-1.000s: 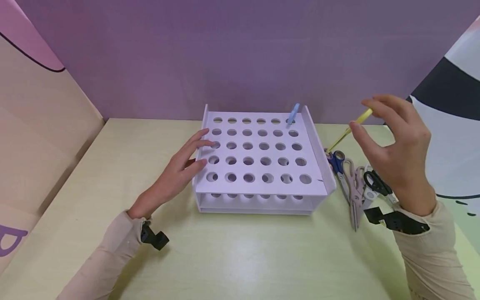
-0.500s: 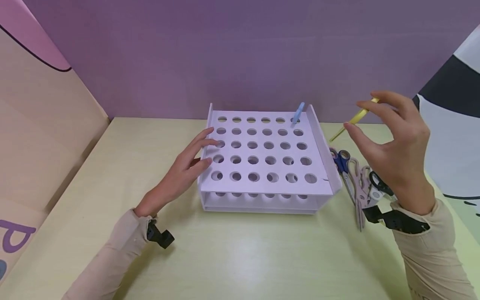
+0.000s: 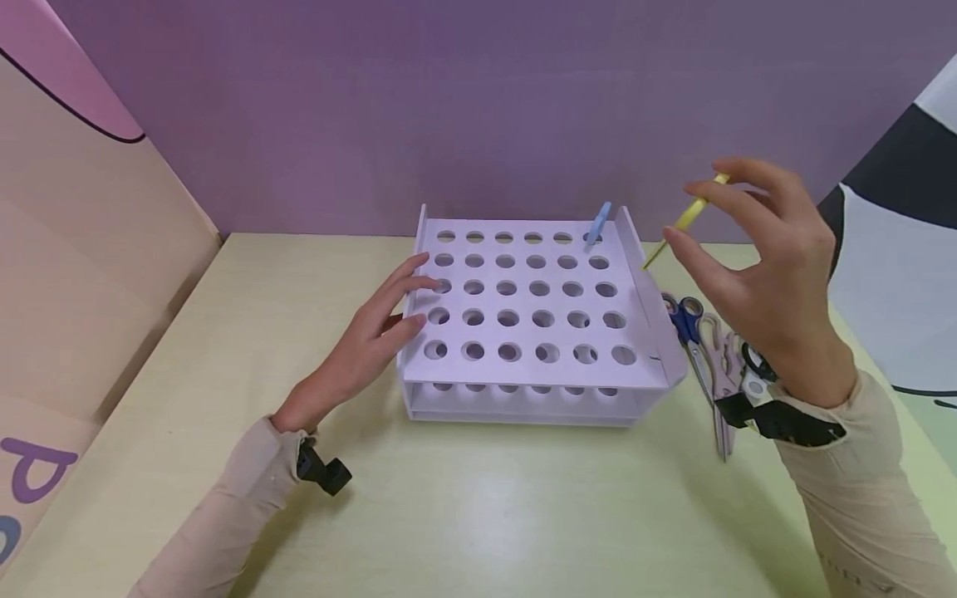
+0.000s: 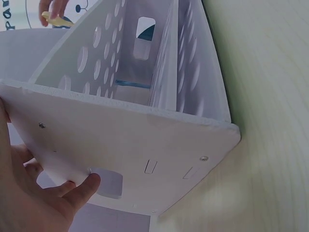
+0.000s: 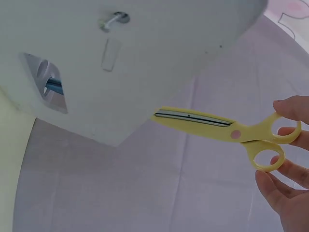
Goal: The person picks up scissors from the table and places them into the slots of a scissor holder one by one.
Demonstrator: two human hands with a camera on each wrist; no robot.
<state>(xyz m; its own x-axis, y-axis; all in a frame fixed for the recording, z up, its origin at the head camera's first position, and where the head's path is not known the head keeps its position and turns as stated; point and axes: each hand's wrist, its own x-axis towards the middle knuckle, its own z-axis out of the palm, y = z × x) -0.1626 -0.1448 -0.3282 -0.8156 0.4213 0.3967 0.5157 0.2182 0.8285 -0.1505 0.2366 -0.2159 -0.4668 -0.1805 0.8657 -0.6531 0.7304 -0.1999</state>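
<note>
My right hand (image 3: 770,249) pinches yellow scissors (image 5: 207,128) by their finger loops, in the air at the back right. Their blades point down and left toward the rack's right side wall. A white rack (image 3: 523,303) with rows of round holes stands mid-table. My left hand (image 3: 366,340) rests at its left side, fingertips over the top edge; in the left wrist view the thumb lies by the cutout in that side panel. A slim light-blue thing (image 3: 598,223) leans up out of the back right hole, its lower part showing inside the rack in the left wrist view.
Right of the rack, several scissors lie in a group: a blue-handled pair (image 3: 689,320), a pale pink pair (image 3: 721,357) and a black-handled one (image 3: 757,363), partly under my right wrist. A purple wall (image 3: 478,108) stands behind the table (image 3: 478,507).
My right hand has moved left and up with the yellow scissors, bringing their tips to the rack's right side. My left hand stays at the rack. The head view has shifted slightly.
</note>
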